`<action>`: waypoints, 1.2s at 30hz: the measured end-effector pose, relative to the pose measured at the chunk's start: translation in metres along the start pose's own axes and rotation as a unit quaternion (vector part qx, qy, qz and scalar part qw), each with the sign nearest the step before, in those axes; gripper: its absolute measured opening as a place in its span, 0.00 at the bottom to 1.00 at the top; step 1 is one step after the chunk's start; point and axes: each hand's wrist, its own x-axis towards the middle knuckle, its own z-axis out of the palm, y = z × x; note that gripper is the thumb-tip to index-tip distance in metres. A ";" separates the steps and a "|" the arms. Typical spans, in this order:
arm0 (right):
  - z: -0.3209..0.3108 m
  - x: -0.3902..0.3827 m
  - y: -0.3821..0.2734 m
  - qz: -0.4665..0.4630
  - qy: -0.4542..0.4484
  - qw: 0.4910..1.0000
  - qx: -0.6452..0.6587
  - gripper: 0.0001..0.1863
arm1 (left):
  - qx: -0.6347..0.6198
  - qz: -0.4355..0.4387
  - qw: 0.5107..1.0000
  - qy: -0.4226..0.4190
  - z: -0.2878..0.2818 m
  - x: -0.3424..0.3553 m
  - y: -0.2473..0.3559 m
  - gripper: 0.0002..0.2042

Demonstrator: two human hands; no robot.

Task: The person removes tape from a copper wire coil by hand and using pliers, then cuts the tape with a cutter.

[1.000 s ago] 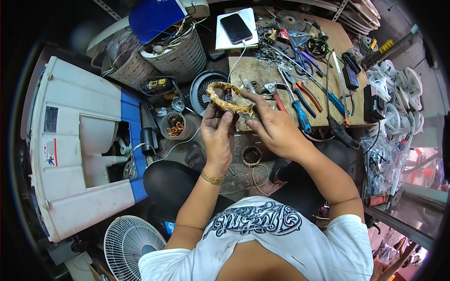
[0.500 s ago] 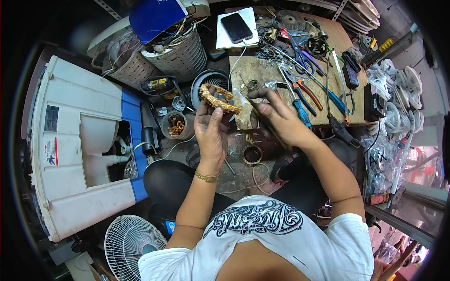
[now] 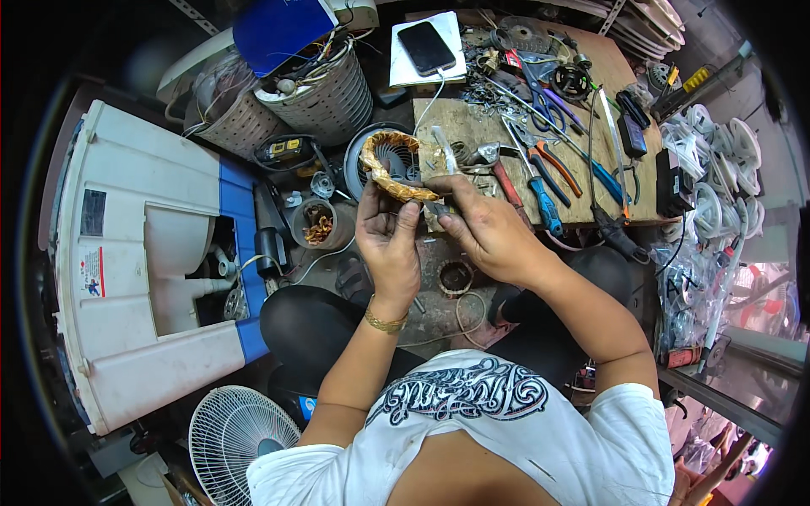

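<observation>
My left hand (image 3: 388, 240) is closed on a ring-shaped motor winding (image 3: 371, 160), a stator coil of copper-coloured wire bound around its rim. The ring tilts up over the gap between the workbench and the round grille, its middle open to view. My right hand (image 3: 485, 221) is closed at the ring's lower right edge, thumb and fingers pinched together. A small dark tip shows between its fingers and the coil; what it belongs to is hidden. Just beyond that hand, a translucent strip (image 3: 444, 150) and a red-handled hammer (image 3: 508, 184) lie on the bench.
Pliers (image 3: 553, 169), a blue-handled screwdriver (image 3: 547, 207) and several other tools cover the wooden bench (image 3: 439, 118). A phone (image 3: 426, 46) rests on paper. Left stand a tub of copper scraps (image 3: 319, 226), a ridged bucket (image 3: 325, 97) and a white-blue casing (image 3: 118, 337). Another ring (image 3: 456, 278) lies below.
My right hand has turned and come in against the ring's lower right edge. The long dark tool seen in it before is now mostly hidden. The ring has tilted, showing its opening more.
</observation>
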 end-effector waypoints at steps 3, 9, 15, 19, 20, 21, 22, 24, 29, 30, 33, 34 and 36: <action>0.003 0.001 0.000 -0.021 0.018 0.999 -0.018 0.18 | 0.062 0.042 0.997 0.003 0.002 -0.001 0.000 0.24; 0.013 0.003 -0.010 -0.019 0.055 0.997 -0.051 0.15 | 0.084 0.083 0.992 0.033 -0.003 -0.006 -0.010 0.26; 0.023 0.004 -0.008 0.008 0.055 0.988 -0.146 0.15 | 0.076 0.083 0.987 0.110 0.004 -0.008 -0.018 0.22; 0.032 0.008 0.002 -0.005 0.085 0.996 -0.032 0.15 | 0.080 0.094 0.985 0.125 0.000 -0.005 -0.025 0.20; 0.034 0.009 0.004 0.001 0.092 0.995 -0.050 0.15 | 0.080 0.100 0.983 0.133 0.002 -0.005 -0.028 0.20; 0.037 0.010 0.004 0.007 0.100 0.993 -0.064 0.15 | 0.089 0.095 0.982 0.138 0.006 -0.005 -0.027 0.20; 0.038 0.011 0.003 0.019 0.089 0.992 -0.091 0.15 | 0.085 0.099 0.979 0.156 0.008 0.000 -0.029 0.21; 0.036 0.014 0.002 0.045 0.067 0.986 -0.147 0.15 | 0.052 0.064 0.983 0.162 0.008 0.000 -0.028 0.21; 0.019 0.024 0.023 0.043 -0.026 0.998 0.045 0.14 | -0.065 -0.009 0.991 0.121 -0.004 0.010 -0.021 0.20; 0.017 0.023 0.024 0.048 -0.017 0.993 0.109 0.15 | -0.055 -0.010 0.991 0.119 -0.004 0.009 -0.019 0.20; 0.008 0.017 0.020 0.090 -0.009 0.969 0.231 0.20 | -0.071 -0.024 0.991 0.107 0.000 0.007 -0.016 0.20; 0.008 0.015 0.019 0.075 -0.007 0.977 0.198 0.20 | -0.076 -0.032 0.991 0.104 -0.001 0.005 -0.016 0.21; 0.010 0.012 0.018 0.045 -0.002 0.990 0.132 0.20 | -0.087 -0.046 0.990 0.096 -0.002 0.003 -0.015 0.23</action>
